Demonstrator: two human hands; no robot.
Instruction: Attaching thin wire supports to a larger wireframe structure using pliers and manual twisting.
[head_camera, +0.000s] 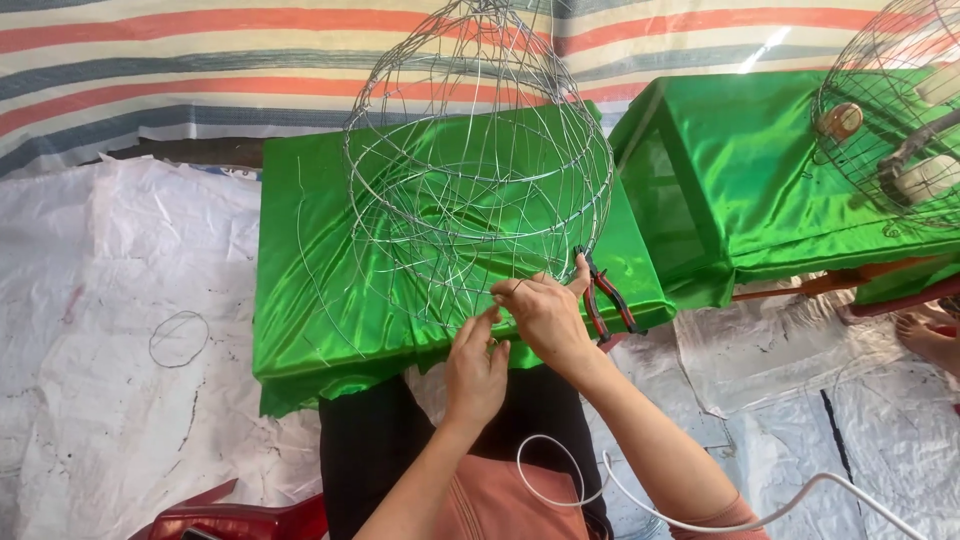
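On the green-draped table (330, 300), both hands work an empty wire cage (475, 170).

Bright, even daylight — sharp focus, soft shadows; glare streaks the green satin cloth (330, 300), edges bowing slightly.

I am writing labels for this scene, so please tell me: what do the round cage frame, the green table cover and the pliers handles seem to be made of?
Cage frame: thin bare metal wire, probably steel; silver-grey, glinting, bent into hoops.
Green table cover: satin-like woven cloth, likely synthetic; strong sheen, soft folds.
Pliers: handles look coated in red and black plastic or rubber; the metal head is hidden behind the right hand.
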